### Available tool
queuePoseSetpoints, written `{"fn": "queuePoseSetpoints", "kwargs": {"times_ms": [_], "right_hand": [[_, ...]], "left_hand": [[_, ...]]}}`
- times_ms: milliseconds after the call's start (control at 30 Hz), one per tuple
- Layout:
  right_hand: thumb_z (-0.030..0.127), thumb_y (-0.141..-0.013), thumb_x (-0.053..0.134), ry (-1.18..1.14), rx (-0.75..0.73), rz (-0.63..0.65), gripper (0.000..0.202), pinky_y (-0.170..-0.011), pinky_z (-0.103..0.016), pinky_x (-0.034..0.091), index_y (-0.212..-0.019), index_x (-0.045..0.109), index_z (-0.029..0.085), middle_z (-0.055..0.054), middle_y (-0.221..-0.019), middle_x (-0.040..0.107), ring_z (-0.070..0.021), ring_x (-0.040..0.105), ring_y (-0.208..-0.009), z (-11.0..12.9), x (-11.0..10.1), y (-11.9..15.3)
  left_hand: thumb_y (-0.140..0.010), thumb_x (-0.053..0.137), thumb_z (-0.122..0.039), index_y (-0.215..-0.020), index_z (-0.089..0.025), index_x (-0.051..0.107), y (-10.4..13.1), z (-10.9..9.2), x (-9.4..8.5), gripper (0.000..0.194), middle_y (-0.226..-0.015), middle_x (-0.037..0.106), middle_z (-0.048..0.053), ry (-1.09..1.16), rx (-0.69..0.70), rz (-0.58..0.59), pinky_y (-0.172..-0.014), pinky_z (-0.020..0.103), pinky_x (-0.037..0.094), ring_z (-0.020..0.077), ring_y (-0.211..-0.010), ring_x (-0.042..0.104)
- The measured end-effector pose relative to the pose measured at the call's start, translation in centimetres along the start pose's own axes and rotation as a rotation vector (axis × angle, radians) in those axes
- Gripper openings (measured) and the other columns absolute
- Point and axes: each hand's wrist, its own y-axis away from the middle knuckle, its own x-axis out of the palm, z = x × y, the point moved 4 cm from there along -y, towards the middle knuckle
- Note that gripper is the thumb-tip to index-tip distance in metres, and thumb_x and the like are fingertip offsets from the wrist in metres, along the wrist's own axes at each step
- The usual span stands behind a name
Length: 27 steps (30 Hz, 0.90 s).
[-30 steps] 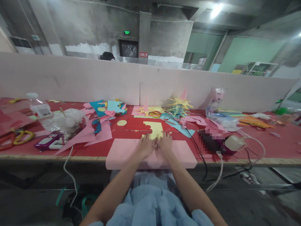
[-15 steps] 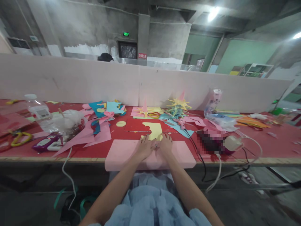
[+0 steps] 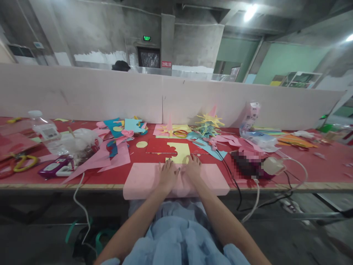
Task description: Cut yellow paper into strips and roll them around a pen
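Observation:
A pink paper sheet (image 3: pixel 212 180) lies in front of me, its near side bending down over the table edge. My left hand (image 3: pixel 167 176) rests palm down on it with fingers spread, fingertips near the sheet's far edge. Beside it, my right hand (image 3: pixel 193 168) also presses on the pink sheet, fingers slightly apart. Just beyond the fingertips is a yellow paper piece (image 3: pixel 182 150) with a scalloped cut-out on its left. It overlaps a red sheet (image 3: pixel 160 146). A yellow paper disc (image 3: pixel 142 144) lies to the left.
Paper offcuts (image 3: pixel 118 158), a plastic bottle (image 3: pixel 42 127) and yellow-handled scissors (image 3: pixel 26 163) are on the left. Behind stand a layered paper tree (image 3: pixel 208 127) and another pair of scissors (image 3: pixel 180 134). A corded glue gun (image 3: pixel 213 144) and cables (image 3: pixel 257 198) are at right; a pale partition (image 3: pixel 110 92) closes the back.
My hands have moved apart. The left slid a little left and toward me, and its thumb has come away from the right hand. The papers look unmoved.

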Motion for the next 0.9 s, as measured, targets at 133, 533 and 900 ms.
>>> {"fn": "queuePoseSetpoints", "kwargs": {"times_ms": [133,533,900], "right_hand": [[0.023,-0.085,0.048,-0.001,0.007,0.015,0.041,-0.101,-0.036,0.028,-0.126,0.054,0.02,-0.013,-0.136,0.05,-0.0251,0.041,-0.126,0.2,-0.2,0.1],[0.026,-0.083,0.051,-0.003,-0.006,0.0,0.041,-0.1,-0.037,0.029,-0.123,0.054,0.018,-0.013,-0.128,0.053,-0.027,0.045,-0.119,0.6,-0.6,0.1],[0.028,-0.083,0.053,0.002,-0.029,0.023,0.039,-0.093,-0.034,0.034,-0.121,0.055,0.019,-0.013,-0.117,0.055,-0.0245,0.051,-0.11,0.3,-0.5,-0.3]], "left_hand": [[-0.095,0.032,-0.041,-0.138,-0.011,0.043,-0.1,0.4,-0.2,0.054,-0.151,0.033,0.017,-0.003,-0.058,0.004,-0.116,0.054,0.009,0.028,-0.14,0.029],[-0.093,0.042,-0.036,-0.131,-0.011,0.05,-0.5,2.0,-0.5,0.046,-0.147,0.039,0.018,-0.038,-0.013,-0.009,-0.11,0.049,0.028,0.0308,-0.135,0.037],[-0.08,0.065,-0.041,-0.091,-0.016,0.065,-5.7,4.3,-2.6,0.027,-0.103,0.065,0.01,-0.028,0.068,-0.007,-0.095,0.033,0.043,0.0236,-0.101,0.061]]}}
